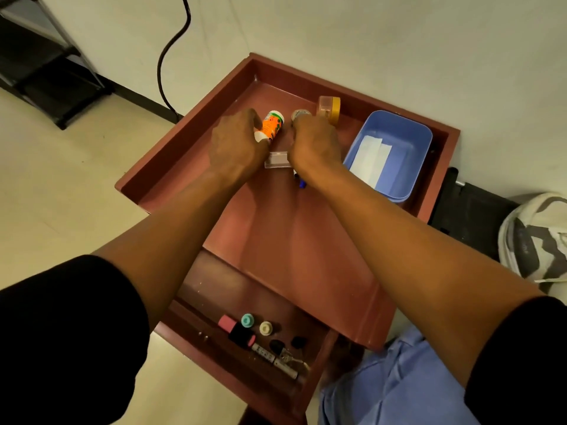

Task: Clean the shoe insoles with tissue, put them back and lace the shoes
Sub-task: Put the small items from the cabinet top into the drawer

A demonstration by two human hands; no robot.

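Nearest, at 6 o'clock, an open drawer [214, 305] holds a pink eraser [226, 321], a teal cap [247, 320], a cream cap [266, 328] and keys [285, 354]. Above it the red desk tray [306, 240] spreads out, with both bare forearms reaching across it towards 12 o'clock.

The left hand [236, 142] curls its fingers around an orange-labelled bottle [271, 125] lying tilted on the tray. The right hand [316, 139] rests just beside it, fingers bent down over a small round tin [299, 114]; whether it grips the tin I cannot tell. Between the wrists sits a clear plastic holder [277, 160], and a blue pen [302, 182] peeks from under the right wrist.

At 2 o'clock a blue tub [411, 133] contains a folded white tissue [369, 157]. Beyond the right hand stands an orange tape dispenser [329, 107]. At 3 o'clock, off the desk, lies a white-and-grey shoe [535, 237].
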